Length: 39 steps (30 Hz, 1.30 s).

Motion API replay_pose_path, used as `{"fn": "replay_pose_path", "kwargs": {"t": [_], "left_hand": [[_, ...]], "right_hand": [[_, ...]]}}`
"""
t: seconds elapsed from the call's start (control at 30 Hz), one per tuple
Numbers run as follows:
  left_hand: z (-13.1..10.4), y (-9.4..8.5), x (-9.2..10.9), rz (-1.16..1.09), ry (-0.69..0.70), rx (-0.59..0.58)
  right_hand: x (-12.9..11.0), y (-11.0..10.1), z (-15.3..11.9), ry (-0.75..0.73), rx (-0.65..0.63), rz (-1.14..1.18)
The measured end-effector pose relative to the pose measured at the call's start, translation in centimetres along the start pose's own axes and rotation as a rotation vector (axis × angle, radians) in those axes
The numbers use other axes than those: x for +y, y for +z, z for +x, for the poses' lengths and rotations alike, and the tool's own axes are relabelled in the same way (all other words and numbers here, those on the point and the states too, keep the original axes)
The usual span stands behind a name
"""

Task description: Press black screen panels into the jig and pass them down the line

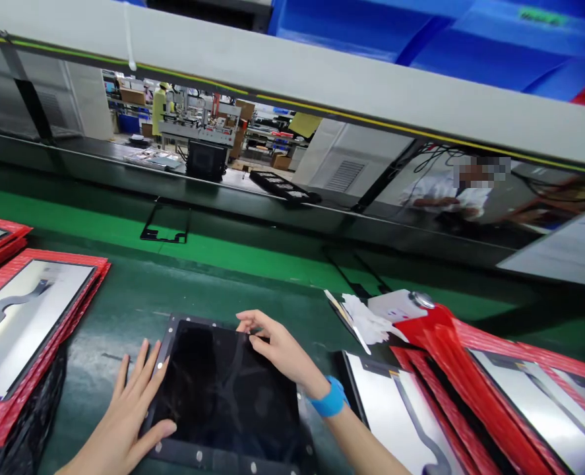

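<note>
A black display panel (223, 389) lies face up in a dark flat frame (198, 456) with pale round dots along its border. My left hand (128, 415) rests spread on the left side of the frame, its thumb over the lower left corner. At the top edge of the panel, my right hand (277, 349) has its thumb on the glass and its fingers curled over the far edge, gripping there. What lies under those fingertips is hidden. A blue band (330, 397) circles my right wrist.
White-backed panels with grey ribbon cables (30, 316) lie on red wrap (94, 277) at left; similar panels (401, 409) are at right. Beyond my right hand are crumpled white tissue (364, 316) and a metal-capped container (401, 305). A thin black frame (166, 236) sits on the green strip. A shelf (292, 72) overhangs.
</note>
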<state>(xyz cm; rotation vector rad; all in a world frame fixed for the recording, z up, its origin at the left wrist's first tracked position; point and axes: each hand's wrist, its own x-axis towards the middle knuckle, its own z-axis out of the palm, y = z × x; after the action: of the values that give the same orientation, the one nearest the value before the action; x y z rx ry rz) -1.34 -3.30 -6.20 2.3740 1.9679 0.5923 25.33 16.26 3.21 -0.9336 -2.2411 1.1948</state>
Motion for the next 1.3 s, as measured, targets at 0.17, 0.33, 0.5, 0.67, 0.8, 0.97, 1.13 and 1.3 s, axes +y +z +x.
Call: {"fn": "replay_pose_path", "kwargs": {"t": [0.17, 0.33, 0.5, 0.67, 0.8, 0.97, 1.13, 1.3], "left_hand": [[0.7, 0.2, 0.2, -0.244, -0.031, 0.091], [0.6, 0.1, 0.1, -0.363, -0.089, 0.087], [0.8, -0.3, 1.8, -0.667, -0.236, 0.082], [6.4, -2.2, 5.2, -1.364, -0.525, 0.2], [15.3, -3.7, 3.5, -1.541, -0.47, 0.367], [24.0, -4.4, -0.7, -1.59, -0.428, 0.444], [23.2, -3.8, 3.0, -1.699, -0.383, 0.391], [19.0, -4.5, 7.0, -1.746, -0.329, 0.213]], "right_hand": [[-0.9, -1.2, -0.1, 0.073, -0.057, 0.061], [-0.3, -1.9, 0.0, 0.106, -0.133, 0.086], [-0.3, -2.6, 0.4, 0.111, -0.194, 0.139], [-2.3, -5.3, 2.7, 0.025, -0.061, 0.091], [-3.9, -7.6, 2.3, -0.069, 0.345, -0.186], [-2.2, -7.2, -1.8, 0.081, 0.485, -0.122], [1.8, -4.5, -2.7, 0.222, 0.821, 0.565], [4.1, -2.6, -3.2, 0.272, 0.675, 0.807]]}}
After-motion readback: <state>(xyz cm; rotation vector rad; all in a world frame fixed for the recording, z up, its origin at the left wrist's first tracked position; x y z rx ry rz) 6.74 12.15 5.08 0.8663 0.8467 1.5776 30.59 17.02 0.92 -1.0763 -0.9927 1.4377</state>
